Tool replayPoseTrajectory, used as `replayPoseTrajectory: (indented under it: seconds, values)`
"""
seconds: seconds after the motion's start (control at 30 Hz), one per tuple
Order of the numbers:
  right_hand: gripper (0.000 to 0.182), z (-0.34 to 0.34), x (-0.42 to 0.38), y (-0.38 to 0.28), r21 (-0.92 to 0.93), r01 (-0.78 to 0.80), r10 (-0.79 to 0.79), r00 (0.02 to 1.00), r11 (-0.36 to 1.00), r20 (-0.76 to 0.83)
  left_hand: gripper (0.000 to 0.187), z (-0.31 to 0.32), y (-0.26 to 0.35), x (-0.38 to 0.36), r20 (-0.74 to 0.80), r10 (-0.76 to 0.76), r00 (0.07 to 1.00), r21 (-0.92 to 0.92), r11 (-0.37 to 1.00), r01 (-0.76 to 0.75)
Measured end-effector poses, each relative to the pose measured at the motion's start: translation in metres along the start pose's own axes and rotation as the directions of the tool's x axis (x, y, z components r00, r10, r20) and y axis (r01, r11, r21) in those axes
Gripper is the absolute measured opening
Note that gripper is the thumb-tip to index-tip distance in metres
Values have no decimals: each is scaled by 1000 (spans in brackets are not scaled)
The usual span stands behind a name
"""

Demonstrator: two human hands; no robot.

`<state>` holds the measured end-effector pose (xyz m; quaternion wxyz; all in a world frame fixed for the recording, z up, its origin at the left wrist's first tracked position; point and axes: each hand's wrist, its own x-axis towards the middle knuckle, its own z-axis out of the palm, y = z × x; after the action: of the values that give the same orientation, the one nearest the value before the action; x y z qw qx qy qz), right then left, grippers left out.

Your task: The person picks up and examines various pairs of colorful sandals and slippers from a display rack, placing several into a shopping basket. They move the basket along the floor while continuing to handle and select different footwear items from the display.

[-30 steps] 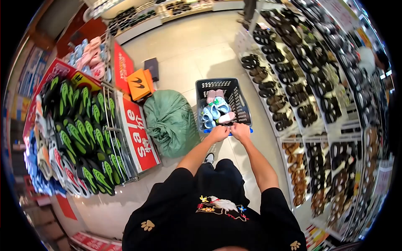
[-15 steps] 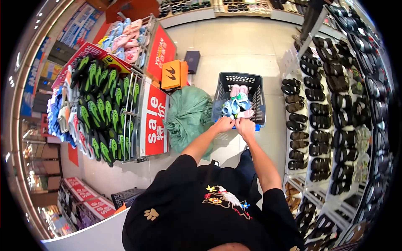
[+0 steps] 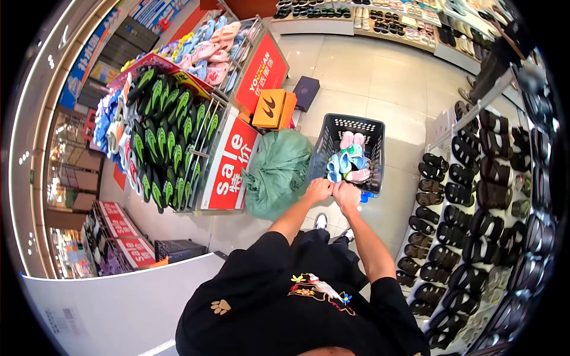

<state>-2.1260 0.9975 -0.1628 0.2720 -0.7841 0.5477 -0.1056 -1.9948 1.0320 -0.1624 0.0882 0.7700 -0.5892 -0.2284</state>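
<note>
A dark plastic basket (image 3: 377, 142) stands on the tiled floor ahead of me, with pink shoes (image 3: 352, 140) and blue-and-white shoes (image 3: 339, 164) inside. Both of my hands meet at its near rim. My left hand (image 3: 319, 190) is closed at the near edge, fingers curled round something hidden beneath them. Beside it, touching or nearly so, my right hand (image 3: 347, 194) is closed in the same way. What they grip is covered by the fingers. A bit of blue shows at the basket's near right corner.
Left of the basket lies a green sack (image 3: 278, 172), with an orange box (image 3: 274, 109) and a dark box (image 3: 306, 93) behind it. A sale rack (image 3: 228, 166) of slippers is further left. Shoe shelves (image 3: 436, 196) line the right; a person (image 3: 496, 59) stands back right.
The view has turned, and the racks and basket sit further right in it. More of the white panel at lower left and a white shoe below my hands show. Both hands remain closed at the basket.
</note>
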Motion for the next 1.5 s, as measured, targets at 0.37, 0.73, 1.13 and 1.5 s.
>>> replayPoseTrajectory:
  seconds: [0.37,0.73,1.13,1.5]
  values:
    - [43,-10,128,2,-73,-18,15,999,997,-46,38,-21,-10,129,-115,120,986,68,991,-113]
    - [39,-22,285,8,-195,-11,-21,986,981,-163,33,-60,-6,293,-135,144,980,-51,987,-152]
    - [30,-50,415,38,-161,31,-70,967,987,-245,33,-77,22,414,-234,126,964,-106,982,-154]
    - [26,-70,563,54,-100,156,-178,945,983,-274,29,-95,28,545,-321,97,942,-81,988,-130]
